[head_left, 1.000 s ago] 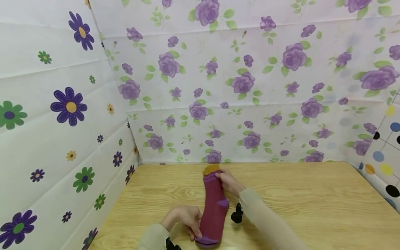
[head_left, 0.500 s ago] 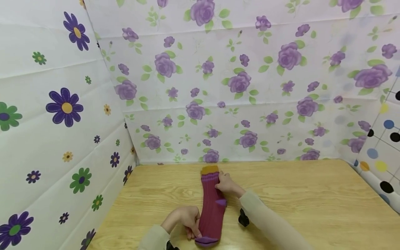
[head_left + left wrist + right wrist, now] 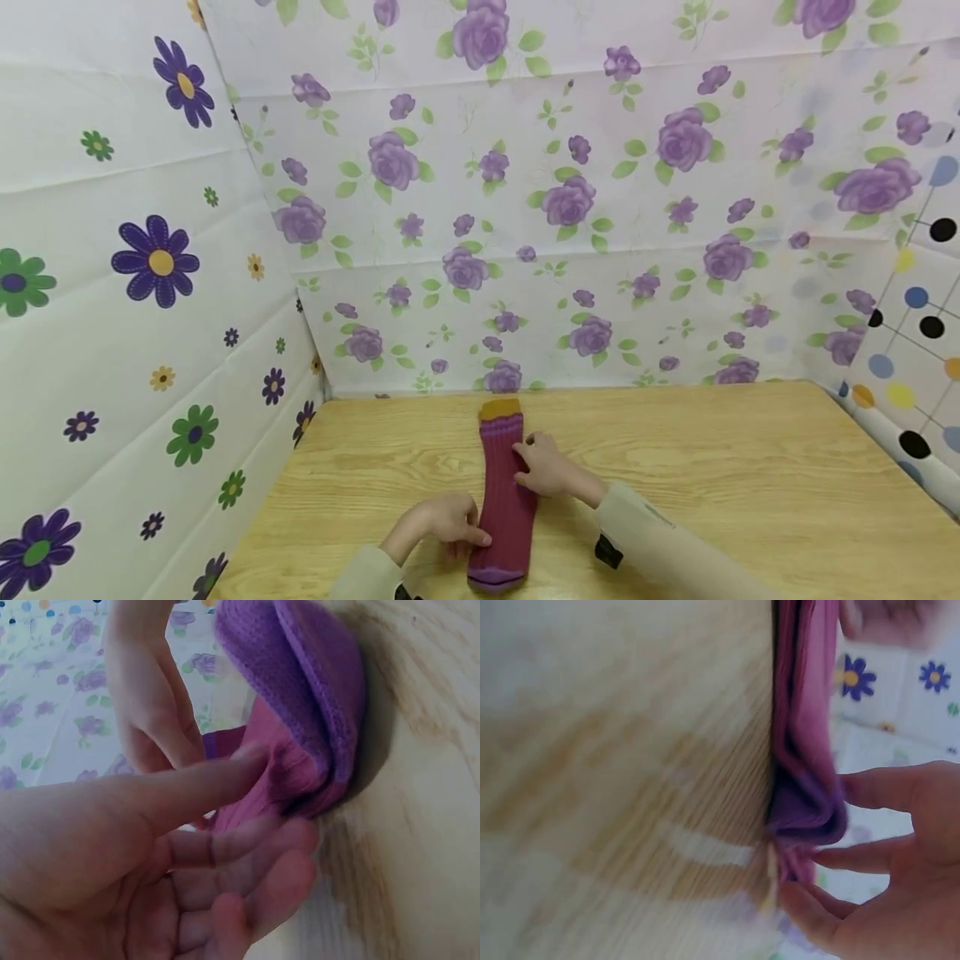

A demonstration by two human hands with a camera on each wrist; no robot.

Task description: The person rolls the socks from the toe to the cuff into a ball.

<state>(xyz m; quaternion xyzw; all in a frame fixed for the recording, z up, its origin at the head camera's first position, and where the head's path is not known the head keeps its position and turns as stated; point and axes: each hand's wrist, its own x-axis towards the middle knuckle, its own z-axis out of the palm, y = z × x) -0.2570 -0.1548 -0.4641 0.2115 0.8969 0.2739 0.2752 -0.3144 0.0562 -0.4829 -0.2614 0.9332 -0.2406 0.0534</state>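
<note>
A stacked pair of magenta socks lies lengthwise on the wooden table, the orange cuff toward the back and the purple toes nearest me. Two purple toe layers show in the left wrist view. At the left edge near the toes is my left hand, its thumb over the upper sock and its fingers loosely extended beside it. My right hand is at the right edge around the heel, fingertips touching the fabric. The right wrist view shows the purple heel folded, with those fingers spread and fairly straight against it.
Bare wood of the tabletop extends to both sides of the socks. A rose-print sheet hangs behind the table, a daisy-print one on the left and a dotted one on the right.
My right hand has slid down the right edge from the cuff to the heel, now covering it. The left thumb has moved up from the toe onto the magenta part. The view shifted slightly.
</note>
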